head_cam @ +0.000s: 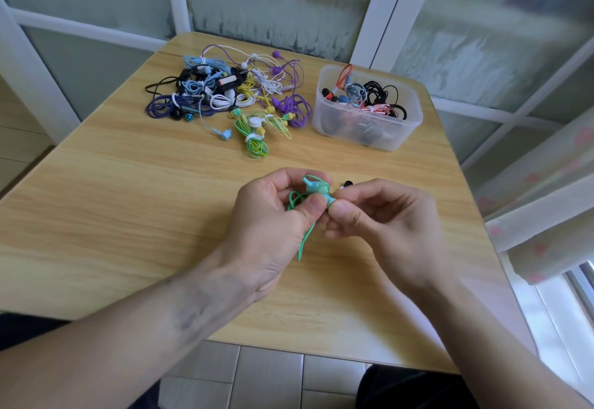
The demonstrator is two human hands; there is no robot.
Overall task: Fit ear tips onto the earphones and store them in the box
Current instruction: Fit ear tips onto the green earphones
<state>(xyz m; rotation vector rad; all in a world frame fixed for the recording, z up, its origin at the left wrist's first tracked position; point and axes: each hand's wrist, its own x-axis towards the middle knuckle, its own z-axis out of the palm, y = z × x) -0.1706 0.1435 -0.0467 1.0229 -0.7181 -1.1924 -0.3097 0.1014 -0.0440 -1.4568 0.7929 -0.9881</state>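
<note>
Above the middle of the wooden table [128,203], my left hand [273,219] grips a mint-green earphone [316,188] and its bundled green cable [302,241], which hangs down between both hands. My right hand [382,219] pinches the tip end of that earphone with thumb and fingers; the ear tip itself is hidden by them. A clear plastic box [366,138] holding several coiled earphones stands at the back right. A pile of tangled earphones [225,93] in blue, purple, yellow, green, white and black lies at the back centre.
A small dark piece and a white one [347,184] lie on the table just behind my right hand. White window frames and frosted glass [257,0] surround the table. A patterned curtain [543,203] hangs at the right. Tiled floor shows below the near edge.
</note>
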